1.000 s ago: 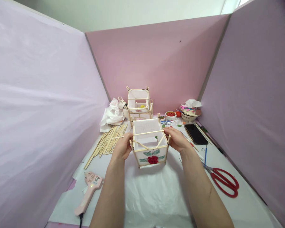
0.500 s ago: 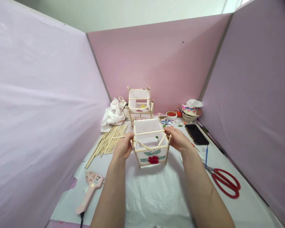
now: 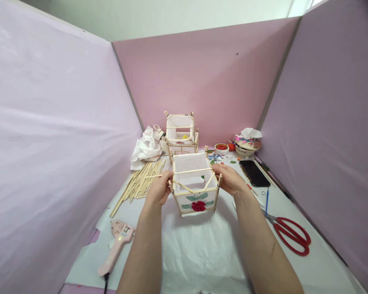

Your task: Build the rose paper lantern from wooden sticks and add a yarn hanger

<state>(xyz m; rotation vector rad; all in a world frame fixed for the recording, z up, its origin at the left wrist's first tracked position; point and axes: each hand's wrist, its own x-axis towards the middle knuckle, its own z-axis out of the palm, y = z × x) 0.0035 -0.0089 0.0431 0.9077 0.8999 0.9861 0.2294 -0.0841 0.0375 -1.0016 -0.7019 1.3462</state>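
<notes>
Hardly anything has moved since a second ago: the whole view has slid slightly rightward, while hands and work keep their places together. Fingers of the left hand [image 3: 159,188] and right hand [image 3: 230,179] are drawn in close around the side edges of an open-topped white box framed in pale wooden sticks [image 3: 187,200], centred between them; parts of both grips are hidden. One thin pale wooden stick [image 3: 191,171] crosses its top, its right end at the right fingertips, its left end overhanging past the left thumb towards a loose pile of pale wooden sticks [image 3: 138,183]. A similar white stick-framed box [image 3: 180,143] sits just behind, limiting room that way. Crinkled white sheeting [image 3: 199,253] stretches between the forearms. Outside them, a pale pink glue gun [image 3: 118,243] lies just beside the left, red-handled scissors [image 3: 291,234] near the right, and a black phone [image 3: 254,173] farther up.
</notes>
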